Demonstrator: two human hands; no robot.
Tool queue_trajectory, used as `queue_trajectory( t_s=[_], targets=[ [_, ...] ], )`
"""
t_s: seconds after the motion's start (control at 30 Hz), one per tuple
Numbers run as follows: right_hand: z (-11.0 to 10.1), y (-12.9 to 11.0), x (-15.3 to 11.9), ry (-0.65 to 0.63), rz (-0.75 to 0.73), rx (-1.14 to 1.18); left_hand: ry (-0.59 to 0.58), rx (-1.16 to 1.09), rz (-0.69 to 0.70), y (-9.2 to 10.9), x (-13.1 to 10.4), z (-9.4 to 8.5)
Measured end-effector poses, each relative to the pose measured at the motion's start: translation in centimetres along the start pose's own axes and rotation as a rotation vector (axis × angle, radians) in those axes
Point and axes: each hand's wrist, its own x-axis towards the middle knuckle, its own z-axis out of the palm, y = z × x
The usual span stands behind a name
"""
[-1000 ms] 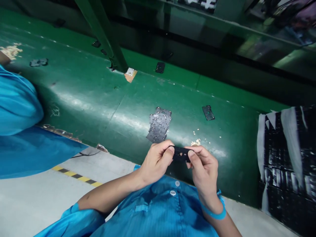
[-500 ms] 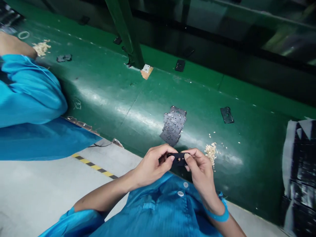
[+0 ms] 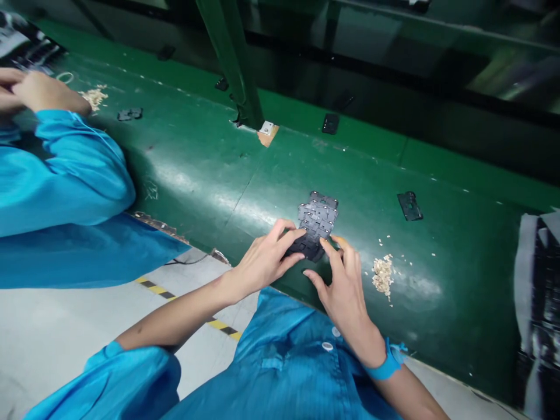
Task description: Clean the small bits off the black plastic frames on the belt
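Note:
Overlapping black plastic plates (image 3: 318,217) lie in a stepped row on the green bench, with small bright spots along their edges. My left hand (image 3: 273,252) grips a black plastic plate (image 3: 308,249) at the near end of this row, thumb on its near side and fingers over the top. Its far side overlaps the row. My right hand (image 3: 343,280) is at the right of the same plate, fingers apart. Its fingertips touch or nearly touch the plate's right edge, while the thumb stands clear of it.
A small heap of pale chips (image 3: 382,275) lies right of my hands. One black plate (image 3: 410,206) rests beyond it, another black part (image 3: 331,123) near the green post (image 3: 238,70). At left, a co-worker's blue sleeve (image 3: 83,169) reaches over the bench. Black plastic wrapping (image 3: 546,315) stands at right.
Both hands have moved forward from the bench's near edge, bringing the black plate down to the near end of the row. My right hand has loosened its pinch and its fingers have spread.

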Motion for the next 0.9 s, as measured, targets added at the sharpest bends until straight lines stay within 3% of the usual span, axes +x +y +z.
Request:
queue_trajectory(
  t_s=[0.27, 0.6, 0.8, 0.9],
  targets=[
    [0.0, 0.8, 1.3, 0.004, -0.029, -0.01, -0.088, 0.078, 0.101, -0.9, 0.1, 0.2],
    [0.8, 0.7, 5.4, 0.061, -0.03, 0.07, 0.028, 0.141, 0.057, -1.6, 3.4, 0.4],
    [-2.1, 0.1, 2.7, 0.149, 0.001, 0.161, 0.041, 0.231, 0.062, -1.3, 3.6, -0.7],
    [-4.5, 0.8, 0.3, 0.217, 0.01, 0.232, 0.05, 0.253, 0.089, -0.3, 5.3, -1.5]
  ],
)
